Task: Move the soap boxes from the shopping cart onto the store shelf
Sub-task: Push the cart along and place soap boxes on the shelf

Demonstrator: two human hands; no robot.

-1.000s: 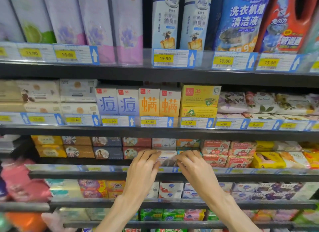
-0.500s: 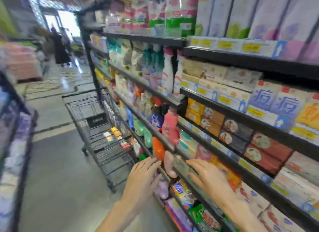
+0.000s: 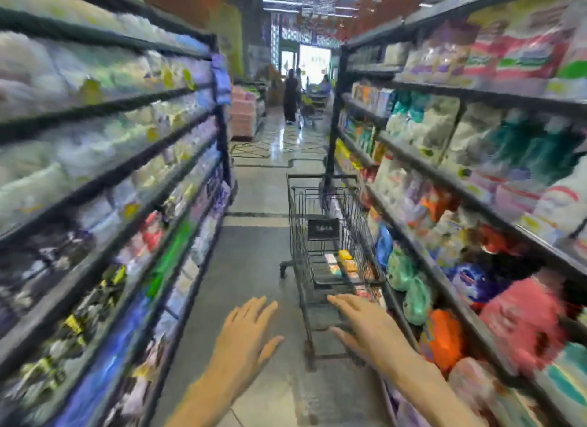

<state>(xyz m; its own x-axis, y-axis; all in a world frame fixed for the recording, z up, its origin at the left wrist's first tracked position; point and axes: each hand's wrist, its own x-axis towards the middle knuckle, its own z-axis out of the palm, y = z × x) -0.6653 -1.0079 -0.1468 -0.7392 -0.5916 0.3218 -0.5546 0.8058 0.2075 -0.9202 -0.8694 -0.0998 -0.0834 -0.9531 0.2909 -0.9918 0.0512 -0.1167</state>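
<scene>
A black wire shopping cart (image 3: 298,223) stands in the aisle against the right-hand shelving. Several small soap boxes (image 3: 344,263), yellow, orange and pale, lie in its basket. My left hand (image 3: 246,333) hovers over the floor left of the cart, fingers spread and empty. Over the cart's near end my right hand (image 3: 368,326) reaches forward, fingers straight, holding nothing. The store shelf (image 3: 470,201) with packaged goods runs along the right, blurred by motion.
Another shelving unit (image 3: 104,160) lines the left side of the aisle. People (image 3: 290,93) stand far down the aisle near the bright entrance. A stack of pink goods (image 3: 243,115) sits at the left unit's far end. Grey floor (image 3: 251,255) lies left of the cart.
The view has swung left from the soap shelf to face down the aisle. Both hands left the shelf and now reach toward the cart, empty.
</scene>
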